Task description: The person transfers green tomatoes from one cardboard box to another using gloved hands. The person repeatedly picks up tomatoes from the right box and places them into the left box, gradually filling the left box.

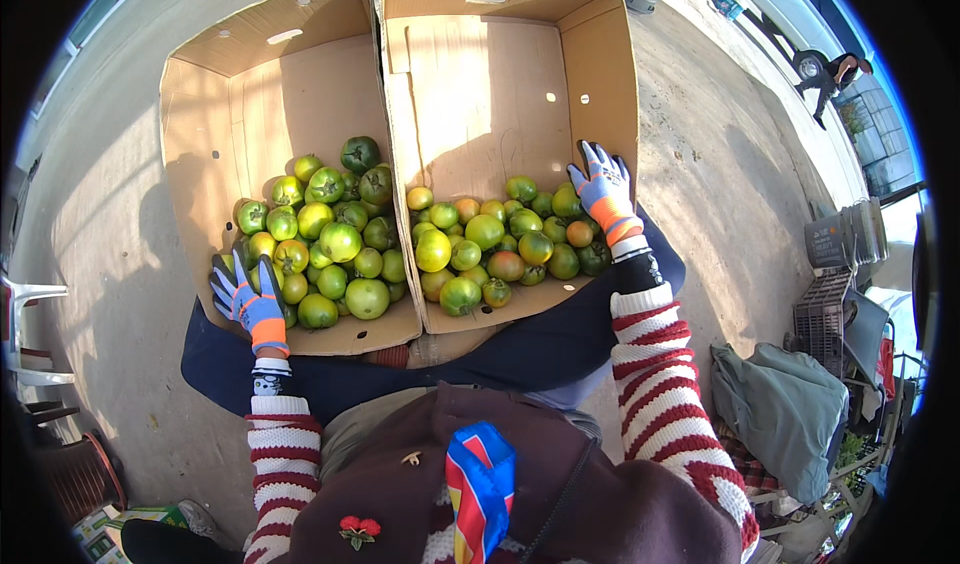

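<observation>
Two cardboard boxes stand side by side before me: a left box [315,91] and a right box [525,61]. Green tomatoes [340,242] are heaped in the near half of the left box. In the right one lie more tomatoes [484,232], mostly green, some turning orange. My left hand [251,301], in a blue and orange work glove, rests with spread fingers on tomatoes at the near left corner. My right hand [606,189], gloved alike, lies along the inside of the right box's right wall, beside the tomatoes. Neither hand grips anything.
A person [836,80] sits by a parked vehicle [802,9] at the far right. Plastic crates [821,309], buckets [847,234] and a grey-green cloth [780,414] are on my right. A white plastic chair [34,294] stands at the left edge. Concrete floor [712,189] surrounds the boxes.
</observation>
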A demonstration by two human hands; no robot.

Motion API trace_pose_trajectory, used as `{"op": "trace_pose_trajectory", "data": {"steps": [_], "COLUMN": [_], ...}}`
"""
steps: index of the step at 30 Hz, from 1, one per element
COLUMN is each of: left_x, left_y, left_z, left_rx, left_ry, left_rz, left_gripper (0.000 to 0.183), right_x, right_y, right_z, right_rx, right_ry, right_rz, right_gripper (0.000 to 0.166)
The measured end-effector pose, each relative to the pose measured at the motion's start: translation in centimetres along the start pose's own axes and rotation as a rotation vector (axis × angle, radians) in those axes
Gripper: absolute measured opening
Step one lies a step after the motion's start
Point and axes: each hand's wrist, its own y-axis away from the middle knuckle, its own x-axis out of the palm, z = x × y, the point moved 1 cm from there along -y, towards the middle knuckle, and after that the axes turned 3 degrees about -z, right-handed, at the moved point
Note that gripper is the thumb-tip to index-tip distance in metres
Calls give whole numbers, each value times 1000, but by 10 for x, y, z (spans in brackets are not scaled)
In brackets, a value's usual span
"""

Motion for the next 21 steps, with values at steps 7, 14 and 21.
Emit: {"op": "trace_pose_trajectory", "data": {"steps": [7, 14, 21], "left_x": [0, -17, -73], "left_y": [2, 13, 21], "left_z": [-10, -18, -101], "left_rx": [366, 329, 492], "left_ry": [-155, 5, 590], "left_rz": [7, -119, 53], "left_gripper": [51, 64, 72], "right_x": [24, 22, -55], "right_y": [-5, -6, 3], "right_z": [19, 19, 101], "right_rx": [-104, 13, -15], "right_ry": [269, 137, -1179], "right_rz": [782, 573, -261], "right_gripper": [63, 62, 57]}}
